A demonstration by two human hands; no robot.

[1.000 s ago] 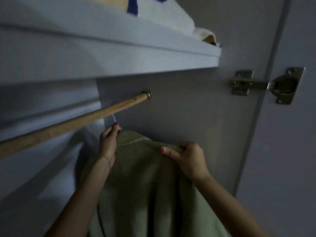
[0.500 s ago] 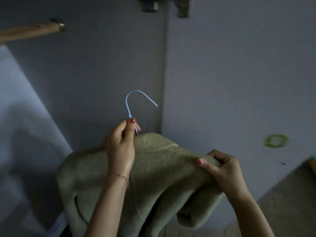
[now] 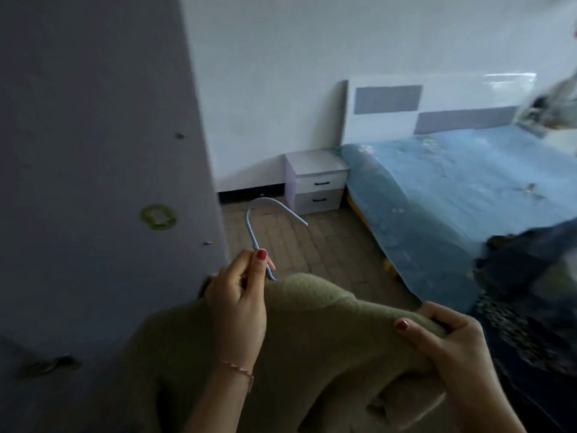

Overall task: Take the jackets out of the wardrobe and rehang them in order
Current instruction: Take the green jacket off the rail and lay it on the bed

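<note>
Both hands are gripping a green jacket (image 3: 312,339) on its hanger (image 3: 265,214).

The left hand (image 3: 237,301) is pinching the hanger's neck; the right hand (image 3: 449,348) is clutching the shoulder, beside the wardrobe door (image 3: 93,151), near the bed (image 3: 452,182).

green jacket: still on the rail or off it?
Off. The jacket is on its hanger, whose hook is free in the air, pinched by the left hand; the right hand grips a shoulder.
</note>
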